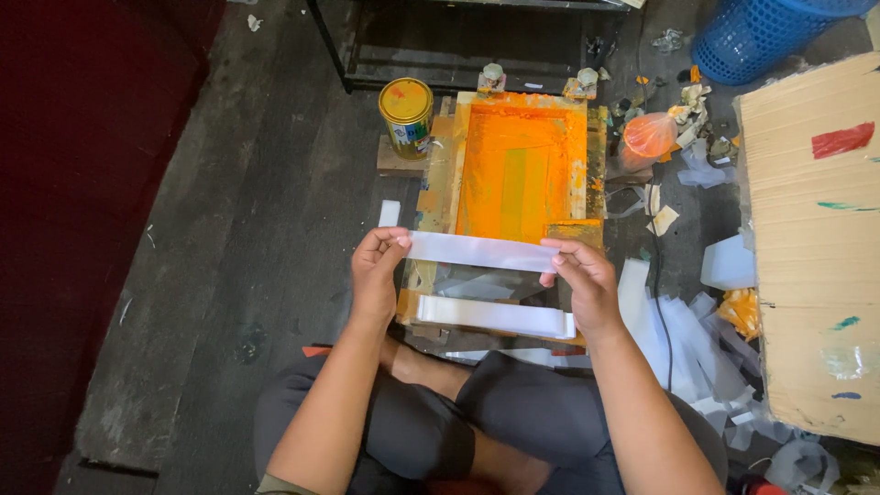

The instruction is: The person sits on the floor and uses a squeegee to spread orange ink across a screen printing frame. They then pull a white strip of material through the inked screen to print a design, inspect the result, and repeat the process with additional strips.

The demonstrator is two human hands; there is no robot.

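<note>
White strip (478, 250) pinched taut between left hand (376, 275) and right hand (587, 284) above orange screen frame (518, 170), not yet laid; stack of strips (495, 316) waiting below frame.

Dark worn plank floor (238, 238), dark red wall or panel (82, 183) on the left, black metal frame (440, 64) at top, blue plastic basket (761, 32) top right, big cardboard sheet (811, 247) on the right, plastic scraps (697, 339) strewn around.

The person's left hand (376, 275) and right hand (587, 284) are bare, without gloves, rings or a watch. Both forearms are also uncovered, so no sleeves reach the wrists. The legs are covered by dark grey trousers (513, 412) of a smooth cloth, with soft folds near the knees.
</note>
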